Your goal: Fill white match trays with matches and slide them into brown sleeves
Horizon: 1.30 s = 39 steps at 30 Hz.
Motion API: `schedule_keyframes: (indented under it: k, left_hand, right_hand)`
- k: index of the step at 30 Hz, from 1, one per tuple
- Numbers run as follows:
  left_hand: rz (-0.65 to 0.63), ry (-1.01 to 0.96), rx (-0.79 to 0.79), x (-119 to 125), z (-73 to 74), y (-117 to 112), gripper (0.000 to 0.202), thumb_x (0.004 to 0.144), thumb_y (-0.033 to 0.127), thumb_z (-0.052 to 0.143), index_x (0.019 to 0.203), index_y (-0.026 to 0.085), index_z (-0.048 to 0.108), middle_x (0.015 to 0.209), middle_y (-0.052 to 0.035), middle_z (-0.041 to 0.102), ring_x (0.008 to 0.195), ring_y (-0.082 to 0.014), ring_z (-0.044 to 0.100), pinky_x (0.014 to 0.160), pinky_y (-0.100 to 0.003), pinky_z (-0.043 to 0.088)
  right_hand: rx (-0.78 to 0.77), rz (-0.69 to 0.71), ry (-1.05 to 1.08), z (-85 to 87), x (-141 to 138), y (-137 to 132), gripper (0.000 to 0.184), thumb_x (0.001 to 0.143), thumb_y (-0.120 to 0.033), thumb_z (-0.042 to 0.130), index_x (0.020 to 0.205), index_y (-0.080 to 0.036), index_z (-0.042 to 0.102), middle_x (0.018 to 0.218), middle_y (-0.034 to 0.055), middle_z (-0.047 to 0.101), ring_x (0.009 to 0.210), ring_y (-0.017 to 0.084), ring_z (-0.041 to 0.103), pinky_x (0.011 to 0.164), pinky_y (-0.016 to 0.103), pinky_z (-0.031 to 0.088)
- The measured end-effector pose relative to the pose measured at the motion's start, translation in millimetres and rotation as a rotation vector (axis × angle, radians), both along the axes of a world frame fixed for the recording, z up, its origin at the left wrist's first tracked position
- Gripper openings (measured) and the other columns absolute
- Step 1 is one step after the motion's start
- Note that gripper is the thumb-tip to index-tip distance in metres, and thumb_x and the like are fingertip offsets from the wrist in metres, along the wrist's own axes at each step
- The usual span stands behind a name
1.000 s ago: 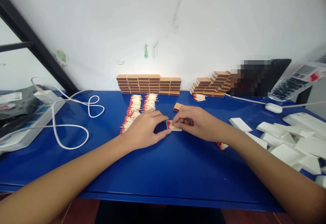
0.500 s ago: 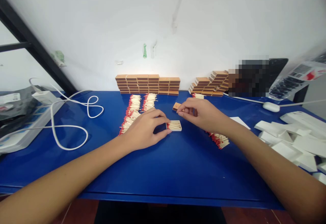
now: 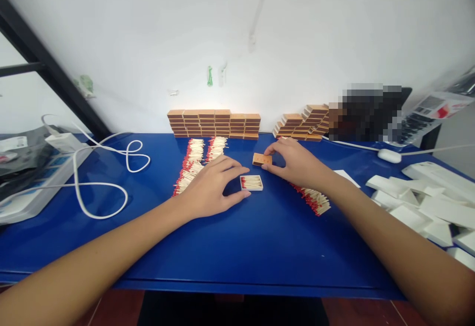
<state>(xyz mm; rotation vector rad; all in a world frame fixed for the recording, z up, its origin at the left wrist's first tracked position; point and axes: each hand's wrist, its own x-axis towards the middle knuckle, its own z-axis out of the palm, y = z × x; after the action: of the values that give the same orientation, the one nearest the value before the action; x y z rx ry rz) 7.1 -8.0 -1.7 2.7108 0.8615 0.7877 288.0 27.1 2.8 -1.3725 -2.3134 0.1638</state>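
Observation:
A small white matchbox tray (image 3: 251,190) lies on the blue table, filled with red-tipped matches (image 3: 252,182). Around its left end is my left hand (image 3: 213,187), thumb and forefinger apart at the two long sides, with a slight gap showing. Just behind the tray, my right hand (image 3: 297,160) has its thumb and fingers on the right end of an orange-brown matchbox sleeve (image 3: 262,159). Whether anything is inside the sleeve is hidden. Loose matches (image 3: 195,153) lie in piles beside my left hand, and another pile (image 3: 315,201) lies partly under my right wrist.
Stacked matchboxes (image 3: 213,123) line the wall, with a stepped stack (image 3: 308,123) farther right. White empty trays (image 3: 419,207) are heaped at the right. A white cable (image 3: 126,197) loops beside a power strip (image 3: 48,182) at the left. The table's front edge (image 3: 237,286) runs below.
My right hand has turned and its fingers have opened out along the sleeve, which shows more of its top now. My left finger and thumb have spread slightly away from the tray.

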Motion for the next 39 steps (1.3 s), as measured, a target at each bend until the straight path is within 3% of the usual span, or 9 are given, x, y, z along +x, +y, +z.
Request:
schedule_keyframes:
  k: [7,14,20,26,30,39]
  left_hand:
    - [0.020,0.002,0.034,0.2,-1.0,5.0,0.024,0.098,0.040,0.075,0.113,0.021,0.073,0.123,-0.0094,0.070,0.119,-0.0293,0.061,0.109,-0.050,0.050]
    - [0.157,-0.037,0.084,-0.5,4.7,5.3,0.024,0.094,0.036,0.079,0.109,0.020,0.072,0.101,-0.0070,0.074,0.102,-0.0288,0.065,0.095,-0.048,0.053]
    - [0.173,-0.144,0.109,-0.9,2.2,7.2,0.023,0.092,0.034,0.081,0.109,0.020,0.074,0.100,-0.0056,0.076,0.099,-0.0267,0.065,0.093,-0.046,0.053]
    - [0.216,-0.214,0.049,-1.2,7.1,7.0,0.022,0.093,0.036,0.081,0.109,0.023,0.076,0.101,-0.0049,0.075,0.098,-0.0250,0.065,0.089,-0.042,0.053]
    - [0.231,-0.221,0.021,-2.6,8.8,8.3,0.023,0.093,0.037,0.081,0.110,0.023,0.076,0.102,-0.0053,0.075,0.097,-0.0246,0.065,0.086,-0.040,0.053]
    - [0.207,-0.240,-0.043,-4.5,7.3,14.0,0.028,0.094,0.035,0.081,0.118,0.022,0.076,0.111,-0.0054,0.077,0.105,-0.0259,0.066,0.093,-0.042,0.054]
  right_hand:
    - [-0.170,0.018,0.042,18.6,15.5,0.8,0.041,0.081,-0.047,0.078,0.114,-0.023,0.074,0.105,0.0090,0.075,0.093,0.028,0.068,0.080,0.041,0.052]
    - [-0.295,0.082,0.085,38.1,17.2,-10.4,0.042,0.081,-0.053,0.081,0.113,-0.027,0.079,0.102,0.0071,0.077,0.085,0.024,0.068,0.071,0.037,0.052]
    - [-0.275,0.109,0.179,39.0,3.3,-15.8,0.040,0.079,-0.049,0.082,0.109,-0.024,0.078,0.106,0.0079,0.077,0.086,0.023,0.069,0.073,0.038,0.056]
    - [-0.336,0.084,0.338,36.2,4.8,-13.1,0.045,0.077,-0.049,0.085,0.112,-0.023,0.077,0.107,0.0075,0.078,0.079,0.021,0.071,0.073,0.039,0.060]
    - [-0.289,0.088,0.377,31.6,2.2,-11.8,0.046,0.077,-0.050,0.086,0.113,-0.022,0.077,0.108,0.0085,0.078,0.081,0.022,0.072,0.075,0.040,0.062]
    - [-0.290,0.121,0.510,23.5,0.5,-8.2,0.045,0.075,-0.049,0.089,0.110,-0.023,0.079,0.114,0.0090,0.079,0.094,0.027,0.076,0.091,0.047,0.064]
